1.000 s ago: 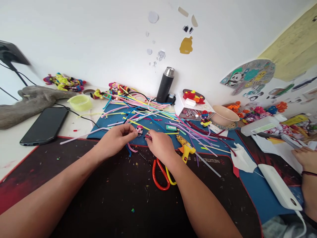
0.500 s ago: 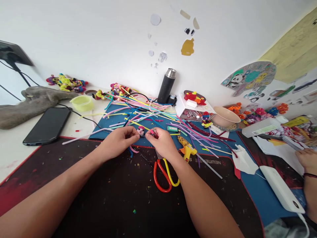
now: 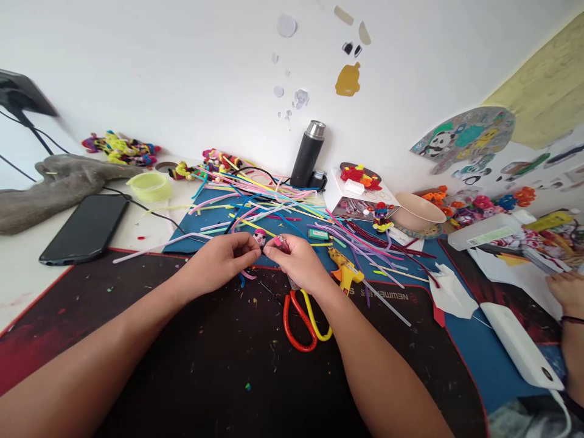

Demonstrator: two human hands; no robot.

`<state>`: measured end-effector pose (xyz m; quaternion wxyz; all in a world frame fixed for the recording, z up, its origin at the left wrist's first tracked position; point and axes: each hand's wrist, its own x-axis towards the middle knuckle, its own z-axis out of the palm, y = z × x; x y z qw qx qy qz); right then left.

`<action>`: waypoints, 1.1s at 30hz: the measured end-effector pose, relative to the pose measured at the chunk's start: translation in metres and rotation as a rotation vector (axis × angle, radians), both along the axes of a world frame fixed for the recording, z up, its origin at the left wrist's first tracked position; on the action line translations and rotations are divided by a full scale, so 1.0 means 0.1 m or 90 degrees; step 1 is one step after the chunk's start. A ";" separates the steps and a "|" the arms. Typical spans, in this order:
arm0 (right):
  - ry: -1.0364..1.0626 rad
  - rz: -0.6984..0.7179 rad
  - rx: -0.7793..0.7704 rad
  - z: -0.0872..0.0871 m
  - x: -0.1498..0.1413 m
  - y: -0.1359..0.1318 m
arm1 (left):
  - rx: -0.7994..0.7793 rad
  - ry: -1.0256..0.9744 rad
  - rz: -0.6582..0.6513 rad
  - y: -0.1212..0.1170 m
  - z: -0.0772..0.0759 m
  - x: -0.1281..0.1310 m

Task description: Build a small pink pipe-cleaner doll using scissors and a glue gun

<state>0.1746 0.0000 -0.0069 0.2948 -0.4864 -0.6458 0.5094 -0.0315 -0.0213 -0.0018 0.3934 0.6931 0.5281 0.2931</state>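
My left hand (image 3: 228, 258) is closed in a pinch, its thumb and forefinger meeting my right fingertips at a tiny dark bit too small to name. My right hand (image 3: 296, 261) is closed too, and its fingers hide whatever it grips. Right behind the fingertips shows a small doll's head (image 3: 260, 236) with a pink cap; whether either hand touches it I cannot tell. Scissors (image 3: 300, 322) with one red and one yellow handle loop lie below my right hand, which covers their blades. A yellow glue gun (image 3: 345, 271) rests to the right of that hand.
Many coloured pipe cleaners (image 3: 269, 204) spread behind my hands. A black thermos (image 3: 308, 155) stands by the wall, a phone (image 3: 84, 228) lies left. At right are a beige bowl (image 3: 417, 211), a white power bank (image 3: 520, 347) and another person's hand (image 3: 568, 295).
My fingertips have come together; a gap stood between the two hands before. The doll's head now shows slightly higher behind them. The scissors lie as before.
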 end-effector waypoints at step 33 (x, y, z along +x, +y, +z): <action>0.126 0.057 -0.107 -0.01 -0.02 -0.05 | -0.003 -0.141 0.018 0.02 -0.04 -0.08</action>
